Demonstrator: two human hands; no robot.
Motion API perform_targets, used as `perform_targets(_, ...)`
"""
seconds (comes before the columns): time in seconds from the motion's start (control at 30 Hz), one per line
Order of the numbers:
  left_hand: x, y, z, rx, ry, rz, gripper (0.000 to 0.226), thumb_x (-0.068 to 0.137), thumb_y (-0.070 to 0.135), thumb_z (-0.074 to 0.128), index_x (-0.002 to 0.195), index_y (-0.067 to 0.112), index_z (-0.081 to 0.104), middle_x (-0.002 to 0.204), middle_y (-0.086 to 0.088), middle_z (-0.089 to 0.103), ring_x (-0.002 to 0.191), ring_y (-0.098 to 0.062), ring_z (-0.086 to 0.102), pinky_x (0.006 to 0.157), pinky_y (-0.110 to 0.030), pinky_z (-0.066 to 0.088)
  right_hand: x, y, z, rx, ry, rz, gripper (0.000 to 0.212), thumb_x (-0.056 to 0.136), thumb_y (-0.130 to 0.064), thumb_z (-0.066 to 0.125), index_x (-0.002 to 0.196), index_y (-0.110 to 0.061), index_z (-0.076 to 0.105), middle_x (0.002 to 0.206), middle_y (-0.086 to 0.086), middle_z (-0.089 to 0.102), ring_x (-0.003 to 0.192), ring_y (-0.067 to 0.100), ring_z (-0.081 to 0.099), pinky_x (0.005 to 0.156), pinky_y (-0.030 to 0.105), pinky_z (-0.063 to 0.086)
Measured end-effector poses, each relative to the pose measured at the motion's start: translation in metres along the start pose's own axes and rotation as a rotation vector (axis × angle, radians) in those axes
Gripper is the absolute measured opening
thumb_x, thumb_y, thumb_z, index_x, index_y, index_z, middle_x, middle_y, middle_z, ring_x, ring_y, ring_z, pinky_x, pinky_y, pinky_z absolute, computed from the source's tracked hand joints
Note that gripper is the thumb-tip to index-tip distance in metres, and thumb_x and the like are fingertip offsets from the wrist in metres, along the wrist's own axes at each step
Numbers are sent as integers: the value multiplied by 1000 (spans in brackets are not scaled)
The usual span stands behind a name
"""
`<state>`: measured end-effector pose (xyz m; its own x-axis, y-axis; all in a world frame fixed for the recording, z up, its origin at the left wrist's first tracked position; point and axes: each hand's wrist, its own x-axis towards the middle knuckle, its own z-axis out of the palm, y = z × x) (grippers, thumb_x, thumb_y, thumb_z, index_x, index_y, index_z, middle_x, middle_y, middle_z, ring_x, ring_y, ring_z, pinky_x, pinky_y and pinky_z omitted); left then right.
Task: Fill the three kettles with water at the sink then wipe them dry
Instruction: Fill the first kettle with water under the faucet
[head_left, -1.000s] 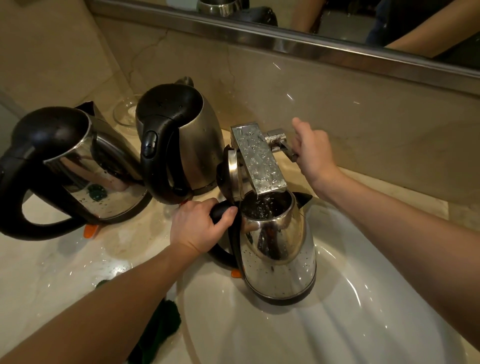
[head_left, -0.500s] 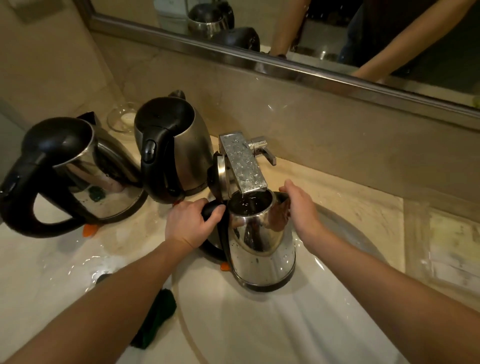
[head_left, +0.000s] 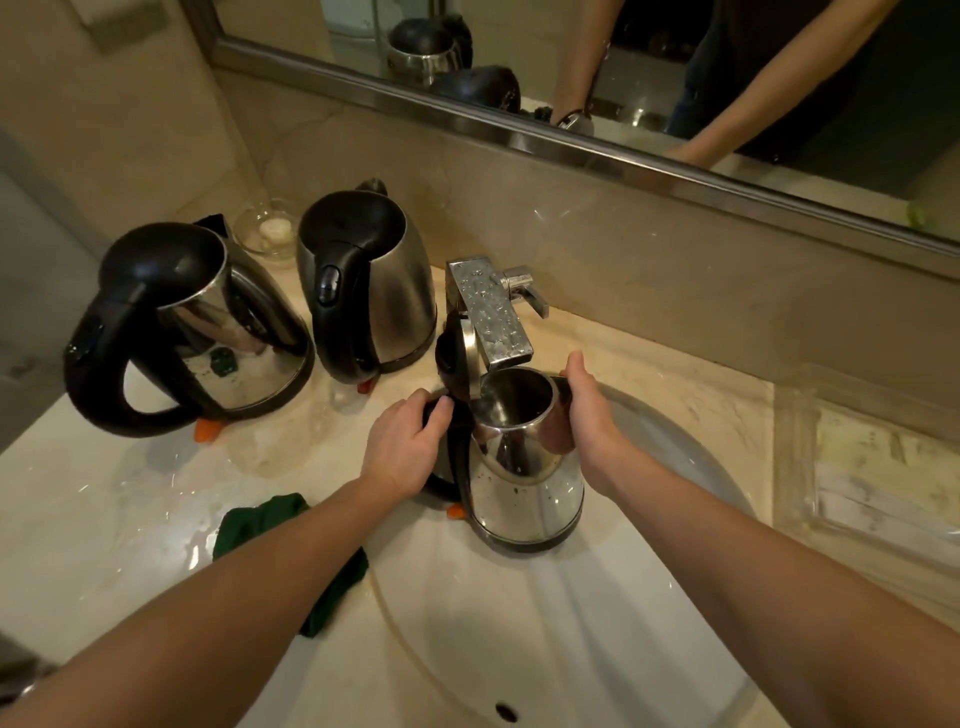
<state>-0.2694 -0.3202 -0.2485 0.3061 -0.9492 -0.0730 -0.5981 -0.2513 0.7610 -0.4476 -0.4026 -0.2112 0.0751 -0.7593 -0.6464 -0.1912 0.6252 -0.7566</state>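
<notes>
Sitting in the white oval basin (head_left: 519, 649), the open-lidded shiny steel kettle (head_left: 524, 467) stands under the square chrome tap (head_left: 491, 312), with two lidded steel kettles, one large (head_left: 208, 332) and one brushed (head_left: 374, 291), on the counter at ten o'clock. The left hand (head_left: 405, 447) wraps its black handle, the right hand (head_left: 587, 415) cups its spout side at three o'clock. A dark green cloth (head_left: 270, 525) lies at eight o'clock.

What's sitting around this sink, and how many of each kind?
Steel electric kettles with black handles: 3
Dark green cloth: 1
Small clear glass dish: 1
Chrome square faucet: 1
Total: 6
</notes>
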Motion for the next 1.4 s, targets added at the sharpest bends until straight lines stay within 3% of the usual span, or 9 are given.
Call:
perform_targets(0.13, -2, 6, 3, -265, 25, -151, 44, 101, 40, 31, 84, 14, 61, 83, -3, 63, 80, -18, 57, 74, -34, 43, -5, -3, 3, 55, 34, 48, 73, 90, -76, 26, 137, -24, 47, 122, 5, 64, 115, 25, 58, 102, 47, 44)
perform_targets(0.2, 1, 9, 5, -270, 49, -231, 46, 101, 42, 29, 86, 16, 64, 85, -1, 64, 84, -15, 58, 78, -35, 45, -8, -5, 5, 71, 47, 54, 72, 92, -75, 25, 133, -23, 52, 114, 5, 68, 104, 21, 62, 82, 38, 52)
perform_targets(0.27, 9, 10, 5, -262, 54, -307, 45, 100, 37, 32, 77, 15, 63, 79, -6, 64, 79, -22, 60, 77, -42, 48, -12, -8, 7, 69, 59, 63, 72, 92, -74, 23, 133, -23, 53, 110, 4, 69, 97, 19, 64, 61, 31, 47)
perform_targets(0.37, 16, 12, 2, -330, 26, -410, 37, 94, 28, 37, 72, 11, 61, 70, -10, 61, 73, -28, 60, 74, -43, 49, -14, -9, 8, 68, 88, 63, 75, 91, -76, 23, 139, -25, 49, 118, 4, 66, 104, 19, 62, 55, 27, 41)
perform_targets(0.53, 10, 18, 3, -453, 41, -523, 38, 74, 41, 44, 62, 10, 62, 62, -9, 62, 67, -29, 59, 74, -44, 52, -18, -7, 2, 84, 135, 44, 71, 92, -73, 26, 139, -24, 47, 122, 4, 64, 109, 20, 59, 59, 28, 42)
perform_targets(0.7, -9, 24, -3, -494, 30, -572, 38, 76, 43, 44, 77, 14, 70, 76, -8, 70, 81, -25, 64, 84, -47, 51, -33, -10, 0, 127, 142, 10, 67, 97, -66, 27, 144, -21, 41, 119, 2, 60, 108, 19, 50, 91, 33, 30)
perform_targets(0.93, -42, 58, -34, -501, 134, -609, 40, 71, 43, 47, 76, 9, 67, 68, -14, 65, 64, -31, 60, 65, -41, 51, -94, -27, 1, -11, 110, -58, 65, 100, -61, 26, 154, -24, 22, 157, 2, 30, 144, 24, 27, 113, 42, 22)
perform_targets(1.23, -105, 125, -70, -474, 283, -604, 38, 83, 41, 52, 69, 8, 65, 68, -11, 66, 68, -27, 62, 59, -32, 42, -195, -54, 39, -381, 360, -663, 75, 94, -67, 32, 153, -22, 21, 158, 2, 25, 145, 22, 22, 117, 50, 24)
perform_targets(1.4, -139, 145, -86, -507, 367, -645, 39, 82, 47, 57, 71, 11, 66, 70, -8, 68, 68, -24, 65, 71, -39, 55, -226, -66, 37, -566, 529, -695, 79, 91, -71, 33, 150, -19, 25, 154, 4, 32, 141, 25, 29, 113, 51, 26)
